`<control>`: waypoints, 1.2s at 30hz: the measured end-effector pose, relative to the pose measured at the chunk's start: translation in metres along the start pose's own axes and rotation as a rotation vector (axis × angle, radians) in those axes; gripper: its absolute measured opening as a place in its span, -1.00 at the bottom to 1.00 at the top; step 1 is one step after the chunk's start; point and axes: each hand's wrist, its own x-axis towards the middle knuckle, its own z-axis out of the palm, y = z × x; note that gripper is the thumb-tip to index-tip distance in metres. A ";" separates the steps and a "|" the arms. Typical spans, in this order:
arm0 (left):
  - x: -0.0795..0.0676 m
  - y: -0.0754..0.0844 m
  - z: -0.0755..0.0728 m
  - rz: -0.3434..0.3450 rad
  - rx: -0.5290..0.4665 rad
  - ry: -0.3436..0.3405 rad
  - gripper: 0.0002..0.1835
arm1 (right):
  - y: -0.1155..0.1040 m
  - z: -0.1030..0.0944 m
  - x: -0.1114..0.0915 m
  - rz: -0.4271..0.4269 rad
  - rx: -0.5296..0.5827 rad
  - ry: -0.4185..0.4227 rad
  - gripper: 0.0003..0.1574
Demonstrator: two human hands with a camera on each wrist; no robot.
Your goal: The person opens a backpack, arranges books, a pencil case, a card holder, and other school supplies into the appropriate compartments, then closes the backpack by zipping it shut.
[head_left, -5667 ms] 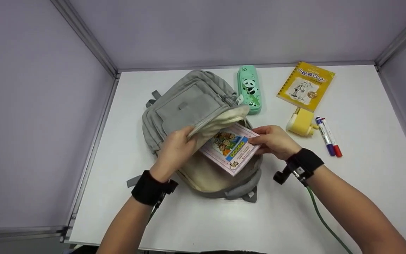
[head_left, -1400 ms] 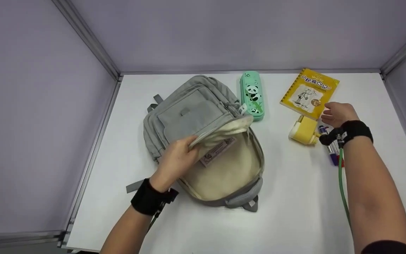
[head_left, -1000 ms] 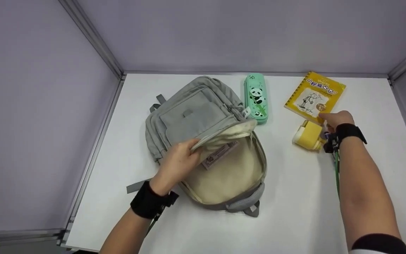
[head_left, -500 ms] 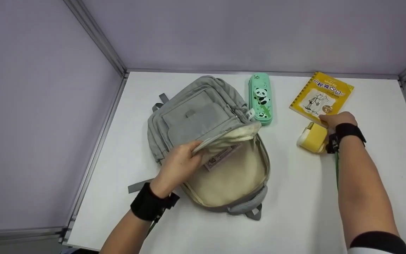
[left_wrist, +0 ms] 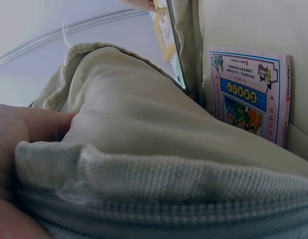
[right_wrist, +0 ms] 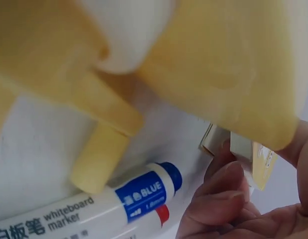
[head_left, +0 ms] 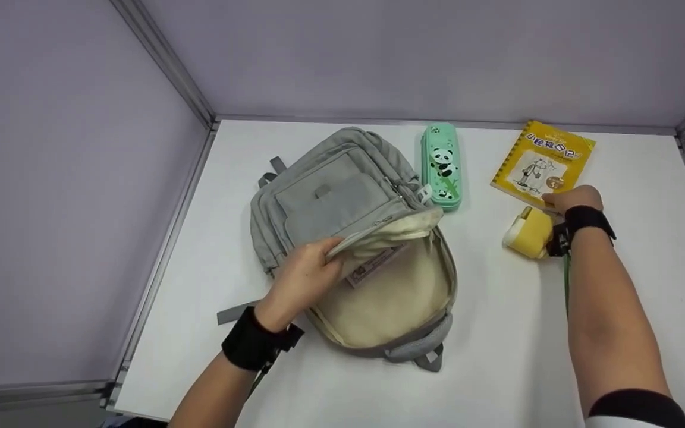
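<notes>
My left hand (head_left: pixel 307 273) grips the edge of the grey backpack's (head_left: pixel 333 196) front flap and holds the main compartment open. In the left wrist view the zipped rim crosses between fingers and thumb. A pink booklet (left_wrist: pixel 243 94) with a colourful cover stands inside against the cream lining; in the head view the flap partly hides it. Farther right, my right hand (head_left: pixel 577 199) pinches the lower right corner of a yellow spiral-patterned book (head_left: pixel 547 160) with a cartoon figure. The right wrist view shows its page edges between thumb and curled fingers.
A green panda pencil case (head_left: pixel 442 166) lies beside the backpack. A yellow-and-white boxy gadget with a crank-like arm (head_left: pixel 530 233) sits just left of the right wrist. Under that wrist are a blue whiteboard marker (right_wrist: pixel 149 194) and a red one (right_wrist: pixel 161 214). Panels wall the white table (head_left: pixel 497 356).
The pink booklet went from my right hand into the backpack. That hand then moved right and took the yellow book's corner. My left hand keeps the flap raised; the view has shifted slightly.
</notes>
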 end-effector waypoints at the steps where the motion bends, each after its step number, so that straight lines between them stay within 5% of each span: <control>1: 0.000 0.000 0.000 0.003 -0.004 -0.002 -0.66 | 0.001 0.000 0.001 -0.004 0.002 0.009 0.03; 14: 0.000 0.002 0.000 0.008 0.000 -0.004 -0.67 | 0.001 -0.004 0.010 0.027 0.153 0.068 -0.01; 20: 0.000 0.001 0.000 0.006 -0.004 0.000 -0.69 | -0.006 -0.007 0.012 0.088 0.443 0.081 -0.10; 27: 0.001 0.001 -0.001 -0.012 -0.007 0.000 -0.68 | -0.013 -0.011 0.000 0.138 0.857 -0.001 -0.22; 36: 0.000 0.000 0.002 0.006 -0.004 0.000 -0.70 | -0.002 -0.013 0.013 0.131 0.439 0.109 -0.09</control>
